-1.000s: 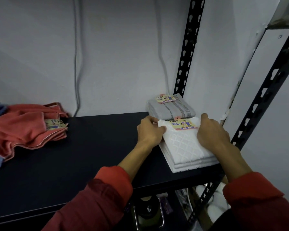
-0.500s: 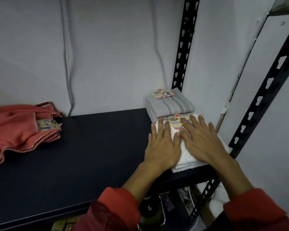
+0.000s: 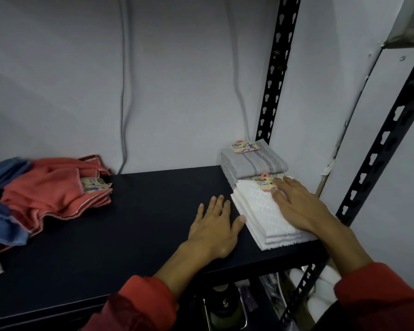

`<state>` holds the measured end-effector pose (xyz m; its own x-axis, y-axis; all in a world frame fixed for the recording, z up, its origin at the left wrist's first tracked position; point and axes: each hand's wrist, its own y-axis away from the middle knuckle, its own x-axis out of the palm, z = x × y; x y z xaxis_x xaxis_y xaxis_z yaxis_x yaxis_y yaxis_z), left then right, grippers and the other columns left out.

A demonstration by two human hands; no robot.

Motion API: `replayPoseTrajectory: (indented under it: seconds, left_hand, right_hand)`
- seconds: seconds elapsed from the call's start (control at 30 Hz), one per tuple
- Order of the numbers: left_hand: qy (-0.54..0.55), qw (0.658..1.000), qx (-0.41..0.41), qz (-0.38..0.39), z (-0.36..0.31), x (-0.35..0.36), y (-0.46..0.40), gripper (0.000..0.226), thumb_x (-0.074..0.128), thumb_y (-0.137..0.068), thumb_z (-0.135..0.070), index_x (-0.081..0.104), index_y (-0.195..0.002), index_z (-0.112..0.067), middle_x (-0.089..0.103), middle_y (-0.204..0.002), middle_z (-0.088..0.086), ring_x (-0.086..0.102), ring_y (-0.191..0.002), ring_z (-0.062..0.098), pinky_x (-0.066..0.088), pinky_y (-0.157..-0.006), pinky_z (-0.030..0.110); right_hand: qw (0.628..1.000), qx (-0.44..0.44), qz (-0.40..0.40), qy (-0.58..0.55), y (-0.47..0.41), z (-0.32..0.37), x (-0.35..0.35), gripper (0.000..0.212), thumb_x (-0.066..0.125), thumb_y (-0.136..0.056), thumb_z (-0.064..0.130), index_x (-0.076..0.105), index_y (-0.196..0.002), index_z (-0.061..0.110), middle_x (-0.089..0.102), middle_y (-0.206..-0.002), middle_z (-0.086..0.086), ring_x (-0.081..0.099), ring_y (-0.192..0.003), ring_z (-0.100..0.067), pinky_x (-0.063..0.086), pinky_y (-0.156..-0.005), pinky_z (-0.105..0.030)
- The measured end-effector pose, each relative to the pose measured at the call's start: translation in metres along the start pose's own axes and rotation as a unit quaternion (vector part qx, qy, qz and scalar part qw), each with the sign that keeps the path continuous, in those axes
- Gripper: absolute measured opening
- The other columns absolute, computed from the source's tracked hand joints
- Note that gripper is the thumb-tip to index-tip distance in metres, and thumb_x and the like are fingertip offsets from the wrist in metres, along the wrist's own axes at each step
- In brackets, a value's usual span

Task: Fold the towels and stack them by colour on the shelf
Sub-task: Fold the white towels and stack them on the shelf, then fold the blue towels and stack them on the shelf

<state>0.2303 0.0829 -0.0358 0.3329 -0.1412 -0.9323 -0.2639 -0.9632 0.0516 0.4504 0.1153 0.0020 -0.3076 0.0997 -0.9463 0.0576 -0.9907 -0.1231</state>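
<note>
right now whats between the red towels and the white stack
Bare black shelf, plus the left hand flat on it beside the white stack; red towels lie far left, head view.

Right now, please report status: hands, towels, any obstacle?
Left hand open, flat on shelf. Right hand open, pressing white stack. Red towels unfolded, far left. No obstacle.

Shelf (image 3: 134, 225): dark, smooth, matt board. Uprights (image 3: 276, 68): black perforated metal, matt paint. White towels (image 3: 261, 211): cloth with a raised diamond quilt texture and a fringed front edge. Grey towels (image 3: 253, 163): flat woven cloth with thin darker stripes. Coral towels (image 3: 53, 187): soft terry-like cloth, stitched hems. Blue towels (image 3: 3, 230): similar soft cloth. Tags (image 3: 245, 147): printed paper card. Wall (image 3: 177, 80): matt painted surface.
</note>
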Motion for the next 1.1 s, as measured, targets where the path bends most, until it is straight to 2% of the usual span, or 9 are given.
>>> replayPoseTrajectory:
  seconds: [0.13,0.3,0.4,0.57,0.67,0.77,0.83,0.97,1.1]
  left_hand:
    - [-0.016,1.0,0.005,0.025,0.033,-0.022,0.018,0.066,0.021,-0.105,-0.06,0.012,-0.162,-0.029,-0.001,-0.171,-0.001,-0.009,-0.157,0.019,-0.004,-0.127,0.047]
    - [-0.052,0.998,-0.021,0.004,0.092,-0.051,0.046,0.064,0.032,-0.102,-0.063,0.022,-0.159,-0.036,0.011,-0.17,-0.002,0.008,-0.157,0.017,0.013,-0.127,0.046]
    - [-0.063,0.997,-0.049,-0.018,0.129,-0.06,0.07,0.067,0.034,-0.098,-0.068,0.024,-0.158,-0.039,0.015,-0.169,-0.003,0.011,-0.156,0.015,0.018,-0.126,0.044]
    - [-0.067,0.994,-0.063,-0.057,0.165,-0.071,0.111,0.067,0.036,-0.097,-0.069,0.028,-0.157,-0.039,0.017,-0.168,-0.007,0.016,-0.155,0.012,0.02,-0.125,0.037]
    - [-0.066,0.992,-0.035,-0.103,0.187,-0.081,0.136,0.06,0.037,-0.097,-0.066,0.045,-0.149,-0.037,0.034,-0.161,-0.009,0.033,-0.148,0.011,0.031,-0.118,0.032]
    - [-0.111,0.977,-0.014,-0.183,0.214,-0.092,0.153,0.06,0.038,-0.092,-0.063,0.061,-0.136,-0.03,0.056,-0.144,-0.004,0.054,-0.13,0.02,0.047,-0.105,0.041]
    - [-0.111,0.964,-0.027,-0.24,0.229,-0.098,0.164,0.052,0.046,-0.091,-0.055,0.065,-0.131,-0.027,0.061,-0.137,-0.001,0.058,-0.121,0.024,0.051,-0.097,0.043]
    - [-0.136,0.926,-0.08,-0.344,0.253,-0.108,0.185,0.047,0.053,-0.088,-0.049,0.067,-0.126,-0.025,0.059,-0.138,0.006,0.057,-0.124,0.03,0.048,-0.097,0.044]
    - [-0.167,0.882,-0.209,-0.387,0.287,-0.112,0.202,0.062,0.061,-0.091,-0.053,0.054,-0.144,-0.021,0.041,-0.157,0.014,0.034,-0.148,0.034,0.03,-0.118,0.052]
  right_hand:
    - [0.995,-0.036,-0.082,0.044,0.01,0.016,-0.002,0.055,0.027,-0.105,0.041,0.038,-0.151,0.014,0.039,-0.157,-0.009,0.029,-0.147,-0.023,0.011,-0.122,-0.051]
    - [0.979,-0.152,-0.139,-0.002,0.031,0.076,0.01,0.053,0.036,-0.097,0.041,0.056,-0.135,0.01,0.058,-0.138,-0.008,0.049,-0.13,-0.027,0.028,-0.117,-0.046]
    - [0.976,-0.192,-0.102,0.008,0.038,0.117,0.037,0.055,0.034,-0.099,0.044,0.052,-0.14,0.013,0.053,-0.144,-0.006,0.043,-0.136,-0.025,0.026,-0.119,-0.042]
    - [0.976,-0.212,0.055,0.012,0.04,0.173,0.086,0.056,0.029,-0.105,0.051,0.029,-0.155,0.026,0.021,-0.165,0.0,0.013,-0.153,-0.02,0.009,-0.126,-0.04]
    - [0.972,-0.215,0.089,0.004,0.037,0.196,0.093,0.058,0.028,-0.103,0.057,0.026,-0.155,0.032,0.014,-0.167,0.003,0.006,-0.154,-0.018,0.005,-0.126,-0.043]
    - [0.964,-0.239,0.115,0.007,0.034,0.216,0.095,0.061,0.027,-0.101,0.061,0.023,-0.156,0.035,0.011,-0.167,0.006,0.004,-0.154,-0.015,0.004,-0.126,-0.042]
    - [0.957,-0.259,0.127,0.016,0.034,0.236,0.098,0.061,0.026,-0.101,0.062,0.022,-0.156,0.036,0.01,-0.167,0.008,0.003,-0.154,-0.013,0.004,-0.126,-0.042]
    - [0.94,-0.312,0.136,0.021,0.034,0.279,0.103,0.06,0.028,-0.102,0.06,0.024,-0.156,0.034,0.015,-0.165,0.008,0.009,-0.152,-0.011,0.009,-0.125,-0.039]
    - [0.921,-0.379,0.093,0.005,0.031,0.322,0.108,0.056,0.032,-0.102,0.057,0.031,-0.153,0.033,0.029,-0.158,0.012,0.024,-0.146,-0.009,0.02,-0.12,-0.034]
